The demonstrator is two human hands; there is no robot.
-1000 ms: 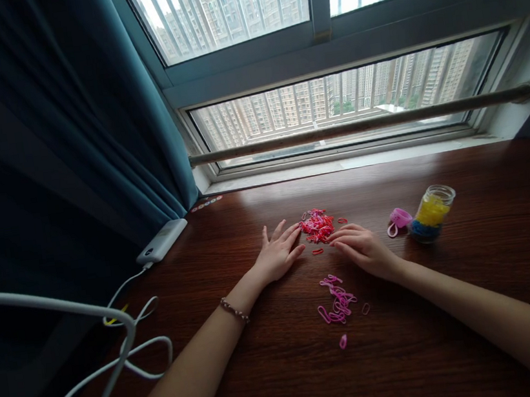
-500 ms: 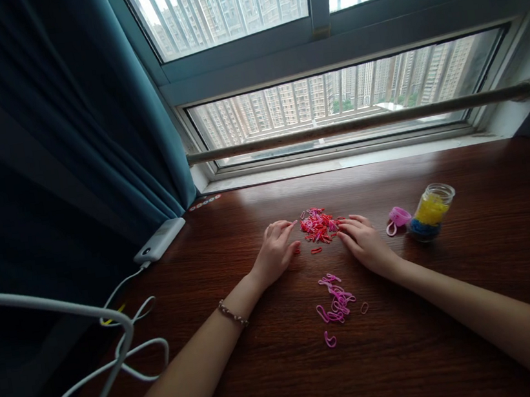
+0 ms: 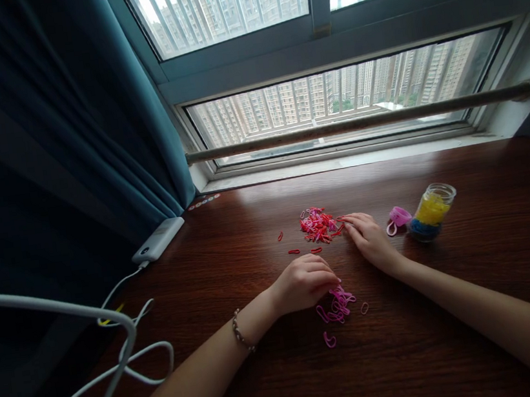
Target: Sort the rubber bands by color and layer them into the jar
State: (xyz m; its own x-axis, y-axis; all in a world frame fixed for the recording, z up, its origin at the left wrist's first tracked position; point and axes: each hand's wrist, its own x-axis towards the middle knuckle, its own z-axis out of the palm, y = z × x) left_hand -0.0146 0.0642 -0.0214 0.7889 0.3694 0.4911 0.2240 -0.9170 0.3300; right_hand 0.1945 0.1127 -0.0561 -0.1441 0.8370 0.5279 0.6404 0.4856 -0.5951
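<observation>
My left hand (image 3: 304,282) is closed in a pinch at the top of a small pile of purple-pink rubber bands (image 3: 340,304). A bit of pink band shows at its fingertips, and the hand hides part of that pile. Farther back lies a heap of red and pink rubber bands (image 3: 317,224). My right hand (image 3: 369,242) rests at the right edge of this heap, fingers stretched out and touching red bands there. A few red bands (image 3: 294,252) lie apart, left of and below the heap.
A glass jar (image 3: 431,212) with yellow and blue contents stands tilted-looking at the right, beside a pink ring-like lid (image 3: 399,216). One orange-brown band (image 3: 364,308) lies alone. At the left are a white power bank (image 3: 159,240), its looped cable (image 3: 126,334) and a curtain (image 3: 140,143).
My left hand has moved from the left side of the red heap toward me, over the purple-pink pile. My right hand has shifted slightly right; red bands at its fingertips have spread a little.
</observation>
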